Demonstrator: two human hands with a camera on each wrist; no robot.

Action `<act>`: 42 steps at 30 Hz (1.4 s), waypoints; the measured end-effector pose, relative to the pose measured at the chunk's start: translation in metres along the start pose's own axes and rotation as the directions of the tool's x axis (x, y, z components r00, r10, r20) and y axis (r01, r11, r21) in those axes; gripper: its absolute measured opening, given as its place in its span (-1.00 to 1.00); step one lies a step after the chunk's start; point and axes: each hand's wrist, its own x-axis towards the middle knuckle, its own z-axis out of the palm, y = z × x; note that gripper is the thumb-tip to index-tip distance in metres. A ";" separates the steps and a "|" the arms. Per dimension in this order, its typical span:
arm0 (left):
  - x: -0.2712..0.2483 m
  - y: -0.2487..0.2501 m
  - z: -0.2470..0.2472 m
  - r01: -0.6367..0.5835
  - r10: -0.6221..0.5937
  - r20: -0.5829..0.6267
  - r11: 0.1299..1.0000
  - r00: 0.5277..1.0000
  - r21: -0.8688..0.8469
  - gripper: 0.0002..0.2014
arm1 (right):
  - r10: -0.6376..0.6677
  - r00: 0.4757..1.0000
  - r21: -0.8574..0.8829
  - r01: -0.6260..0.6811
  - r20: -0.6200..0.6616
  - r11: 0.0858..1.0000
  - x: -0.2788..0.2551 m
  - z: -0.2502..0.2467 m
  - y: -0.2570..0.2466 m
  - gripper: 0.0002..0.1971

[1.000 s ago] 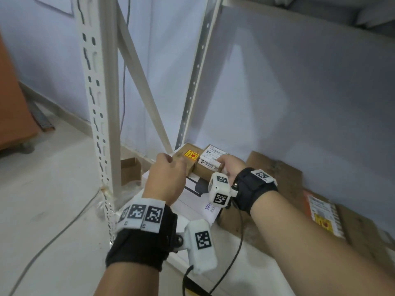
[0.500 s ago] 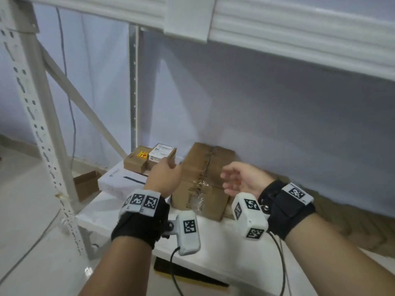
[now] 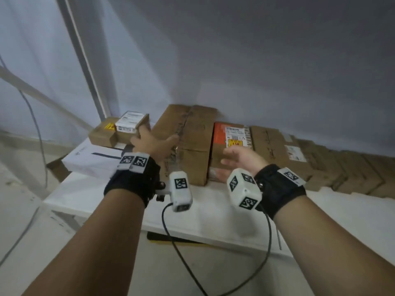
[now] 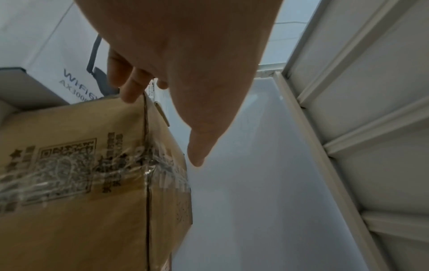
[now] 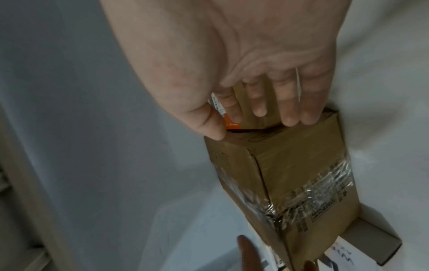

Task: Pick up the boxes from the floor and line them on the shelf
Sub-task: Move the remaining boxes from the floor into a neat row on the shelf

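Several cardboard boxes (image 3: 186,144) already line the shelf (image 3: 213,218); left hand (image 3: 154,144) at 10 o'clock and right hand (image 3: 241,159) reach with spread grips, holding nothing.

left hand (image 3: 152,144) hides tall box (image 3: 188,144) front; labels blurred.

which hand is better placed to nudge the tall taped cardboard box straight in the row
Left. The left hand already rests on the tall taped cardboard box, fingers at its left top edge. The right hand hangs open in front of the orange-labelled box beside it.
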 end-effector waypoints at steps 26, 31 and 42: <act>0.006 0.020 0.027 -0.041 0.057 -0.182 0.995 0.982 0.094 -0.19 | -0.073 0.997 -0.099 0.071 -0.026 0.993 0.041 0.000 -0.012 -0.60; -0.050 0.066 0.077 -0.376 0.361 0.156 0.923 0.919 0.077 -0.65 | 0.005 0.985 -0.181 -0.036 -0.170 0.983 0.041 -0.056 0.002 -0.73; -0.046 0.060 0.148 -0.410 0.295 0.391 0.876 0.872 0.252 -0.62 | 0.070 0.988 -0.171 -0.093 -0.139 0.981 0.071 -0.087 0.000 -0.79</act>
